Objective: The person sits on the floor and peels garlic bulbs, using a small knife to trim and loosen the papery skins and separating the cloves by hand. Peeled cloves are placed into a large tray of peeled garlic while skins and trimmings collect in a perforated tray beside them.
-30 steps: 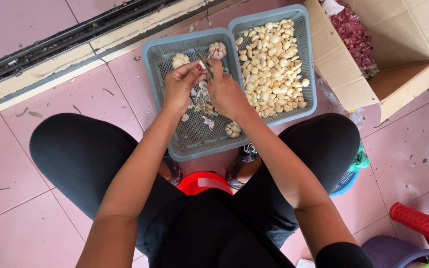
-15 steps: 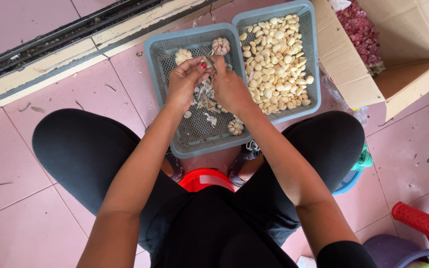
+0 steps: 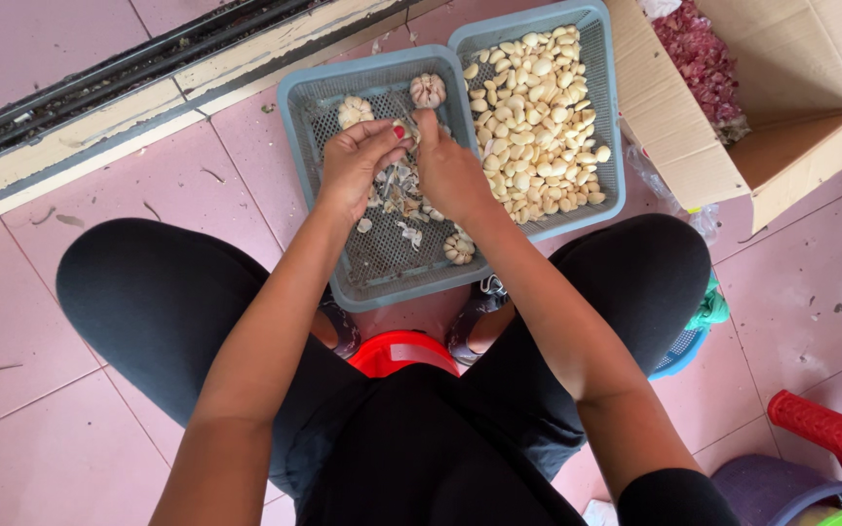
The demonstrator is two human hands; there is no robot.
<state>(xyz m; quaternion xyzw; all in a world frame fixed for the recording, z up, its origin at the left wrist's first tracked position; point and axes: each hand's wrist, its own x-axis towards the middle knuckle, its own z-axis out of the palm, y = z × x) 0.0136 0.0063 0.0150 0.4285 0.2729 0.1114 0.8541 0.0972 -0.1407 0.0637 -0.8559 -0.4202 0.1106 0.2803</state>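
Cloves (image 3: 538, 117) in right basket (image 3: 608, 146)

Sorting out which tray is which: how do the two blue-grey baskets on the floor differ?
The left basket holds a few whole garlic bulbs and loose papery skins; the right basket is heaped with peeled cloves. Much of the left basket's mesh floor shows; the right basket's is mostly covered. Both hands, left hand and right hand, work over the left basket, none over the right. Both are the same rectangular mesh kind.
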